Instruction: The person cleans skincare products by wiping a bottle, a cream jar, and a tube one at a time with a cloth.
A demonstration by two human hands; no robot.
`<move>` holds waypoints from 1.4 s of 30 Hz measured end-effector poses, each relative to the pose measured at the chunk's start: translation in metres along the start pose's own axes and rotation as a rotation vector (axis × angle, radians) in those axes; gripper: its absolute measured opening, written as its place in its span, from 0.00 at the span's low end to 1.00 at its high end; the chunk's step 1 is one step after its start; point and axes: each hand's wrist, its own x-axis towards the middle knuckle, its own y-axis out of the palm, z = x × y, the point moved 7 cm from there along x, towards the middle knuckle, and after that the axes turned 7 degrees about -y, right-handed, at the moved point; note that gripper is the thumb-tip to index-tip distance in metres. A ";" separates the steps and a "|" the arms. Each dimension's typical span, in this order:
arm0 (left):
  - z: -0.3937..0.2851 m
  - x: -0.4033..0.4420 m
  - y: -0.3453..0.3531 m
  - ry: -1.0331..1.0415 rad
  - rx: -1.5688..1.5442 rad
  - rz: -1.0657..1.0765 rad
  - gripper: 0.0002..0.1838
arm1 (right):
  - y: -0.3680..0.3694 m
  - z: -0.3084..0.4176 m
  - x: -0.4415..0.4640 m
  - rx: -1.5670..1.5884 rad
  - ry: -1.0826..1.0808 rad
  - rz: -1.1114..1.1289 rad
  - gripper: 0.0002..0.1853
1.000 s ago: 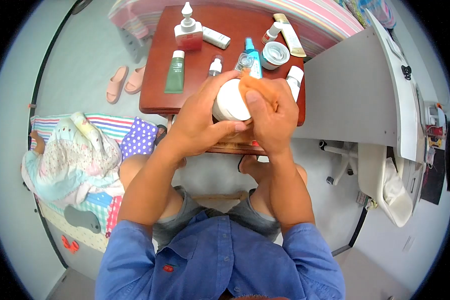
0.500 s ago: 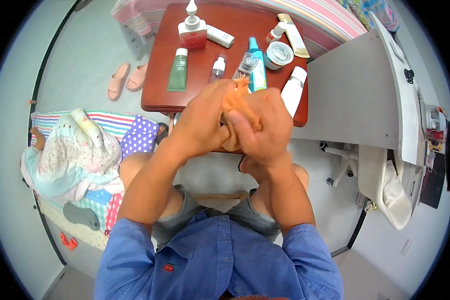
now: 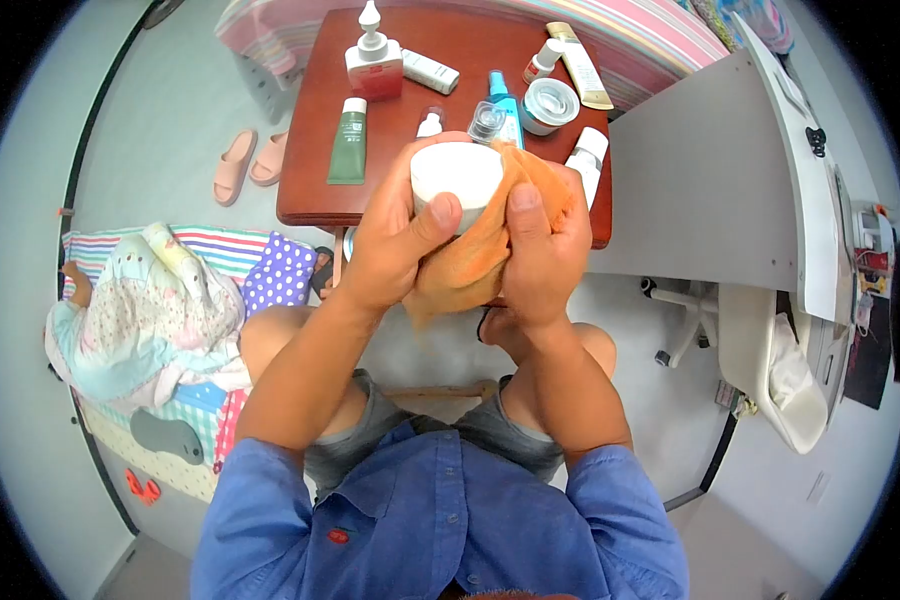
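A round white jar is held above the near edge of the red-brown table. My left hand wraps round its left side, thumb on the front. In my right hand is an orange cloth, pressed against the jar's right side and hanging below it. Just beyond my hands stand a small clear-lidded jar, a blue spray bottle and a small pump bottle, partly hidden.
On the table are a pump bottle of pink liquid, a green tube, a clear-lidded tub and a white bottle. Someone lies under a blanket at left. A grey desk panel stands at right.
The white jar, hidden behind my hands half a second ago, shows again with its flat white face upward. The orange cloth now spreads and hangs lower, and my thumbs have moved apart.
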 end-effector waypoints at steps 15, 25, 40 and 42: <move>0.003 -0.002 -0.004 0.018 -0.083 0.064 0.41 | 0.006 0.015 -0.006 -0.327 -0.321 0.032 0.20; 0.011 -0.001 -0.002 -0.061 -0.081 -0.016 0.47 | 0.002 -0.008 -0.001 -0.144 -0.026 -0.028 0.16; -0.014 0.003 -0.011 0.084 0.253 -0.082 0.45 | -0.004 0.011 0.008 -0.217 -0.235 0.099 0.16; -0.024 0.002 -0.016 0.139 0.532 -0.105 0.44 | 0.003 0.021 0.005 -0.316 -0.395 0.192 0.14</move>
